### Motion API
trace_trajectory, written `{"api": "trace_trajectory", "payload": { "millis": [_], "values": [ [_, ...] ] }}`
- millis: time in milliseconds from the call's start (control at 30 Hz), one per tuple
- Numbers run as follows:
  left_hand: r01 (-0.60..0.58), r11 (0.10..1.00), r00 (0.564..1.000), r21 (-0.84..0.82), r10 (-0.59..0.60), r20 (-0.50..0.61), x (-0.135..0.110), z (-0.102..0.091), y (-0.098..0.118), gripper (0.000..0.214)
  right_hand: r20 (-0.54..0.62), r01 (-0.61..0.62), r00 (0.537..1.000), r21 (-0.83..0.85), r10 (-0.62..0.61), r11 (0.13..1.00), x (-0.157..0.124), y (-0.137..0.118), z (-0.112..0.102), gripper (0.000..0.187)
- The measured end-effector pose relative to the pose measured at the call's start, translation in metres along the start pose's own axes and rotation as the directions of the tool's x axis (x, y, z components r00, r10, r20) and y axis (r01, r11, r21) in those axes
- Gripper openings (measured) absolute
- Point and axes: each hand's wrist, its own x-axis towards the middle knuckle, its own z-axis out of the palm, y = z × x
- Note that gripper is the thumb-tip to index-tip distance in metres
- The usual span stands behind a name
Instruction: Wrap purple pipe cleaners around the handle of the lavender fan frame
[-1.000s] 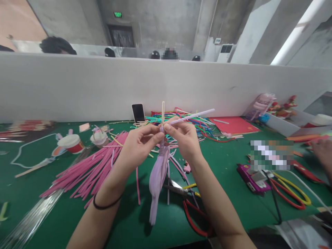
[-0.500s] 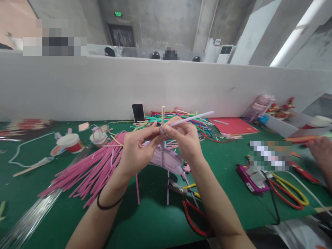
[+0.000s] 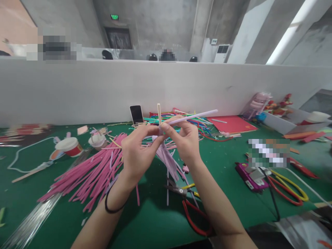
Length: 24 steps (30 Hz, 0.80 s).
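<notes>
A pale wooden stick (image 3: 159, 112) stands upright between my hands, a lilac pipe cleaner wound around its lower part. My left hand (image 3: 138, 150) is closed in a pinch on the stick just below the winding. With thumb and forefinger, my right hand (image 3: 184, 143) pinches the lilac pipe cleaner (image 3: 203, 113) at the stick; its free end points up to the right. Below my fingers hangs a flat lilac piece (image 3: 167, 160) made of pipe cleaners, seen partly edge-on. My fingers hide where it joins the stick.
Pink pipe cleaners (image 3: 88, 173) lie in a bundle at left, near paper cups (image 3: 70, 146). Red-handled pliers (image 3: 197, 221) rest below my right hand. Farther back are a phone (image 3: 136, 114), coloured pipe cleaners (image 3: 204, 128) and a red sheet (image 3: 237, 124). A purple power strip (image 3: 250, 178) sits at right.
The flat lilac piece has turned from broad side to narrower, about the stick. Both hands keep their pinch. Another person's hand at the far right has gone out of view.
</notes>
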Motion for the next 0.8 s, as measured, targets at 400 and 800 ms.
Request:
{"api": "trace_trajectory", "payload": {
  "millis": [400, 800],
  "values": [
    [-0.012, 0.996, 0.989, -0.09, 0.024, 0.144, 0.007, -0.016, -0.005, 0.004, 0.153, -0.098, 0.986, 0.207, 0.066, 0.973, 0.004, 0.002, -0.004, 0.001],
    [0.01, 0.992, 0.999, 0.124, -0.015, 0.038, 0.002, -0.005, 0.011, 0.005, 0.029, -0.092, 0.996, 0.121, 0.089, 0.988, -0.002, 0.009, 0.002, 0.004]
  ]
}}
